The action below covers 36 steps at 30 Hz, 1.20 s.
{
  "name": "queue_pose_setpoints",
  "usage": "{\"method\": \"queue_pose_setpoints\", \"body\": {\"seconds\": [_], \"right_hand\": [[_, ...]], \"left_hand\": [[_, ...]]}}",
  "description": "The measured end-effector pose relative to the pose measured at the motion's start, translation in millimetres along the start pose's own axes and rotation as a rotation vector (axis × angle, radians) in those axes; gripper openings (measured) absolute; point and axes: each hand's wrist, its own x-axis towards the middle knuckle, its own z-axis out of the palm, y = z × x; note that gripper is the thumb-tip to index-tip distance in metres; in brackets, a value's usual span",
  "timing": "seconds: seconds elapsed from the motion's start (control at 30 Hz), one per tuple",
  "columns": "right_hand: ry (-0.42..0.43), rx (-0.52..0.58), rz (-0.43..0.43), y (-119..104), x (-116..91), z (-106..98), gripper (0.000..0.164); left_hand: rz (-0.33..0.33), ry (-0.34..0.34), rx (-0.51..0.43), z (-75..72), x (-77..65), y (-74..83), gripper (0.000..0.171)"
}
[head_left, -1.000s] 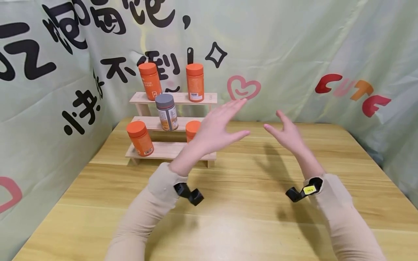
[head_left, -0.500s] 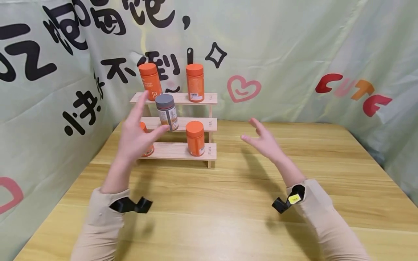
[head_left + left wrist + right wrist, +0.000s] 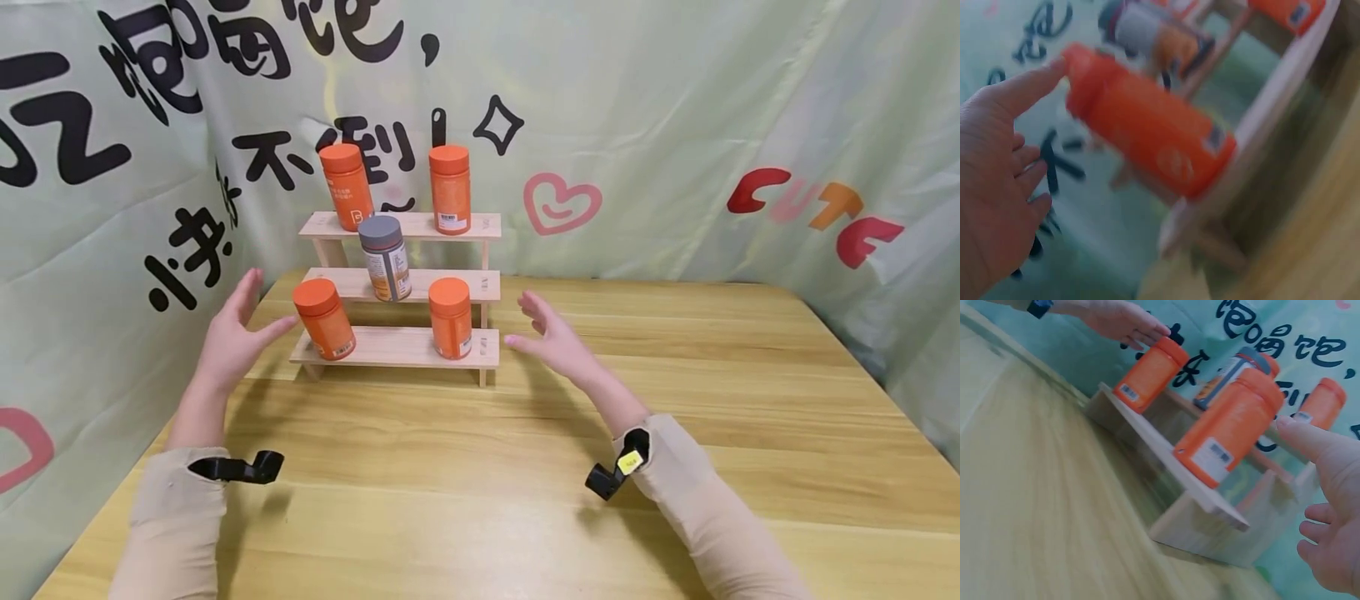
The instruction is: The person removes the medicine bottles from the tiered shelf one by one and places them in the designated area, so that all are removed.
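A three-step wooden display stand [image 3: 397, 354] holds several pill bottles. My left hand [image 3: 232, 346], fingers spread, is beside its left end, nearest the orange bottle [image 3: 326, 321] on the bottom step. In the left wrist view that same orange bottle [image 3: 1147, 122] fills the middle, with my thumb overlapping its cap. To the right of the stand my right hand [image 3: 551, 337] is held with fingers extended and holds nothing. Its closest bottle is the bottom-right orange bottle [image 3: 452, 321]. A grey-capped bottle [image 3: 386, 260] is on the middle step.
Two more orange bottles stand on the top step, one at left [image 3: 347, 190] and one at right [image 3: 451, 192]. The wooden table [image 3: 525, 517] reaches to a printed cloth backdrop [image 3: 660, 125], which also runs along the left side.
My left hand has swept left, from in front of the stand's right part to past its left end. My right hand has moved left toward the stand. The bottles have stayed put.
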Motion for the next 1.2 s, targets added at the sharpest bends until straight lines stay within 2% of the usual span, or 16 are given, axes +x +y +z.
{"method": "queue_pose_setpoints", "body": {"seconds": [0.13,0.27,0.37,0.5,0.67,0.8,0.93,1.2], "right_hand": [[-0.035,0.026,0.024,5,4,14,0.084],[-0.060,0.007,0.047,11,8,28,0.084],[-0.069,-0.031,0.064,14,10,36,0.086],[-0.064,-0.048,0.087,18,11,42,0.088],[-0.058,-0.026,0.119,22,13,46,0.086],[-0.059,-0.028,0.145,24,14,46,0.086],[-0.057,-0.048,0.152,24,15,46,0.086],[-0.048,-0.074,0.175,24,14,46,0.087]], "left_hand": [[-0.067,-0.074,-0.033,-1.9,3.5,-27.6,0.090],[-0.106,-0.208,-0.080,1.7,9.4,-51.1,0.094],[-0.131,-0.306,-0.103,5.3,11.9,-63.6,0.096],[-0.167,-0.378,-0.129,10.4,12.2,-72.5,0.096],[-0.188,-0.418,-0.106,17.1,11.9,-76.7,0.097],[-0.172,-0.426,-0.067,20.2,14.8,-80.2,0.097],[-0.158,-0.430,-0.092,22.2,17.1,-82.3,0.094],[-0.197,-0.425,-0.145,22.6,14.8,-79.8,0.091]]}}
